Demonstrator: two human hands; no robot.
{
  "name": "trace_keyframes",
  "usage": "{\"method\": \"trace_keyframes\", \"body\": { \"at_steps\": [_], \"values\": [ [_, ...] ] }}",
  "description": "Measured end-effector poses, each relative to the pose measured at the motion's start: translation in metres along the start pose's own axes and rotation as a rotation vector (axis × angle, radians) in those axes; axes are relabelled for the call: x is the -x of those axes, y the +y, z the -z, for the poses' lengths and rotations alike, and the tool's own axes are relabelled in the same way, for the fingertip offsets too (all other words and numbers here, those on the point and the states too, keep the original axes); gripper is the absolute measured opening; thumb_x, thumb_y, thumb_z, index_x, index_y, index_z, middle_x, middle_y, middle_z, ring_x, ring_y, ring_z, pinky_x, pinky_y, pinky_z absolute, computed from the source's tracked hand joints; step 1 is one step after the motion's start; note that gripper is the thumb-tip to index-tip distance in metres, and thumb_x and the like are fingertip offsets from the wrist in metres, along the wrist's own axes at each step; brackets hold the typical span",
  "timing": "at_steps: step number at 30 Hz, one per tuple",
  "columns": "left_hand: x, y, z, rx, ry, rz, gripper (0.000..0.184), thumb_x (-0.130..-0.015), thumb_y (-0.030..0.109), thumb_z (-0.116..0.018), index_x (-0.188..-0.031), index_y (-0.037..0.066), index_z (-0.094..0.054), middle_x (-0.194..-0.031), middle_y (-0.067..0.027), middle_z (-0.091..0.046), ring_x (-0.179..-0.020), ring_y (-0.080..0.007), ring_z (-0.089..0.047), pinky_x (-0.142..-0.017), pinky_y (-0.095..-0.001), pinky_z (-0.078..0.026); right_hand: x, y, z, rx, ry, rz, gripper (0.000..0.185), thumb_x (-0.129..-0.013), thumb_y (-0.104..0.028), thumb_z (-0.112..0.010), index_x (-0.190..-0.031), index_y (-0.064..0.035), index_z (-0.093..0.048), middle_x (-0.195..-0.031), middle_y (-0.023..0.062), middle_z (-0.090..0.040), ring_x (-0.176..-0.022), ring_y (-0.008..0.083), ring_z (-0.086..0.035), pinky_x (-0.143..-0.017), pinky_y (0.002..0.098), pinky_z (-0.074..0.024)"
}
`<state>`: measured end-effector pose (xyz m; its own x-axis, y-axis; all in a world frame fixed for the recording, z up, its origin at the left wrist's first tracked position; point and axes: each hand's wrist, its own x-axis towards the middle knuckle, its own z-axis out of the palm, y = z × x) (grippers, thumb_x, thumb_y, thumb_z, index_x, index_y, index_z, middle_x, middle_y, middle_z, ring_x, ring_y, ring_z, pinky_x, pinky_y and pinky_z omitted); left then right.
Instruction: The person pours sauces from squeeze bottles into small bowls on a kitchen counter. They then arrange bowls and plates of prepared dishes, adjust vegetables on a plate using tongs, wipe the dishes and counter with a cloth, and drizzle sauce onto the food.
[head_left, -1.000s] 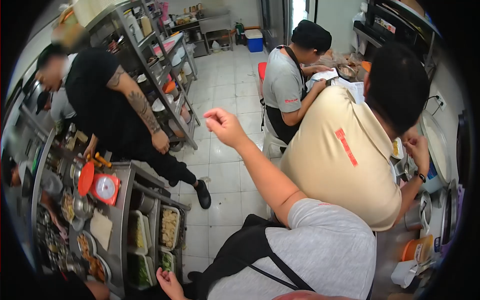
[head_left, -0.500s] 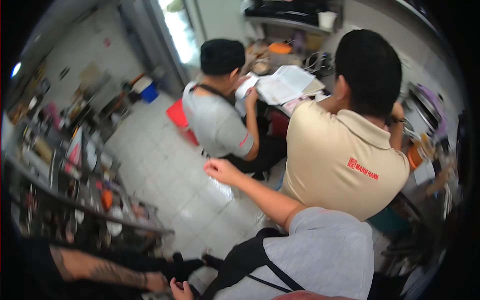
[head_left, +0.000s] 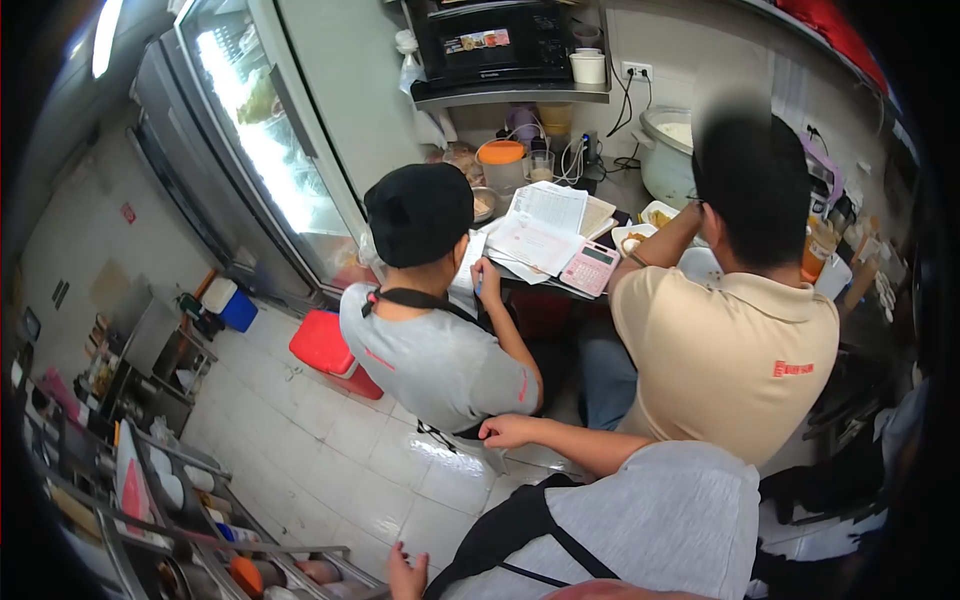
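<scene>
My right hand (head_left: 508, 431) reaches out over the floor, just behind the seated co-worker in a black cap (head_left: 420, 215). Its fingers are curled together and nothing shows in them. Low in the view, my left hand (head_left: 406, 573) has its fingers apart and holds nothing. It is near the metal shelf (head_left: 290, 549) at lower left. My grey shirt (head_left: 665, 510) and black apron fill the bottom. The seated co-worker holds a blue pen over paper. Another person in a beige shirt (head_left: 735, 350) sits to the right, with one arm raised.
Papers (head_left: 545, 215), a pink calculator (head_left: 591, 268) and an orange-lidded container (head_left: 501, 165) are on the desk. A microwave (head_left: 490, 45) stands on a shelf above. A red cooler (head_left: 325, 350) is on the floor beside the seated co-worker. A glass-door fridge (head_left: 270, 130) stands behind.
The view has swung right, toward the desk and fridge. The tattooed person at left is out of view. My right hand now appears lower, close behind the seated co-worker.
</scene>
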<state>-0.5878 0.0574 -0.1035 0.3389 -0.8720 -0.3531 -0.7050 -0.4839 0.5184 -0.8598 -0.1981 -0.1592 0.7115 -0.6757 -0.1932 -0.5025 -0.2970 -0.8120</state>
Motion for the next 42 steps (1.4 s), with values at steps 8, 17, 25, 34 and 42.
{"method": "trace_keyframes", "body": {
  "at_steps": [8,17,25,34,42],
  "values": [
    [-0.160,-0.052,-0.007,0.196,-0.176,-0.107,0.054,-0.076,0.017,-0.061,-0.121,0.003,-0.035,-0.089,-0.0108,-0.051,-0.074,-0.0165,-0.053,-0.068,-0.0275,-0.045,-0.051,-0.003,-0.005,0.251,-0.374,-0.102,0.046,-0.076,-0.039,-0.052,-0.108,-0.0058,-0.049,-0.102,0.0149,-0.055,-0.096,0.0258,-0.052,-0.081,0.0360,-0.0398],
    [-0.258,0.097,0.065,0.199,-0.591,-0.497,0.051,-0.074,0.017,-0.062,-0.119,0.006,-0.041,-0.102,-0.0156,-0.054,-0.091,-0.0219,-0.053,-0.075,-0.0316,-0.042,-0.057,0.092,-0.067,0.064,-0.139,-0.418,0.048,-0.072,-0.040,-0.053,-0.107,-0.0066,-0.055,-0.107,0.0161,-0.055,-0.102,0.0287,-0.050,-0.085,0.0377,-0.0378],
    [-0.321,0.174,0.078,-0.012,-0.869,-0.850,0.031,-0.074,0.017,-0.061,-0.099,0.001,-0.053,-0.093,-0.0132,-0.059,-0.088,-0.0205,-0.054,-0.076,-0.0313,-0.041,0.033,0.104,-0.120,-0.130,0.389,-1.204,0.039,-0.068,-0.031,-0.055,-0.097,-0.0043,-0.059,-0.100,0.0172,-0.057,-0.094,0.0322,-0.054,-0.081,0.0400,-0.0420],
    [-0.345,0.169,0.063,-0.010,-1.390,-0.706,0.029,-0.080,0.011,-0.054,-0.106,-0.003,-0.050,-0.101,-0.0091,-0.056,-0.090,-0.0129,-0.052,-0.078,-0.0251,-0.040,0.095,0.083,-0.239,-0.248,0.391,-1.455,0.032,-0.067,-0.027,-0.054,-0.087,-0.0041,-0.062,-0.090,0.0168,-0.060,-0.086,0.0316,-0.056,-0.075,0.0404,-0.0438],
    [-0.302,0.220,0.062,-0.059,-1.722,-0.740,0.045,-0.082,0.009,-0.051,-0.123,0.000,-0.036,-0.110,-0.0105,-0.051,-0.098,-0.0138,-0.049,-0.084,-0.0261,-0.039,0.077,0.054,-0.229,-0.348,0.532,-1.310,0.041,-0.068,-0.032,-0.057,-0.102,-0.0082,-0.057,-0.098,0.0140,-0.059,-0.093,0.0294,-0.054,-0.080,0.0374,-0.0425]
  ]
}}
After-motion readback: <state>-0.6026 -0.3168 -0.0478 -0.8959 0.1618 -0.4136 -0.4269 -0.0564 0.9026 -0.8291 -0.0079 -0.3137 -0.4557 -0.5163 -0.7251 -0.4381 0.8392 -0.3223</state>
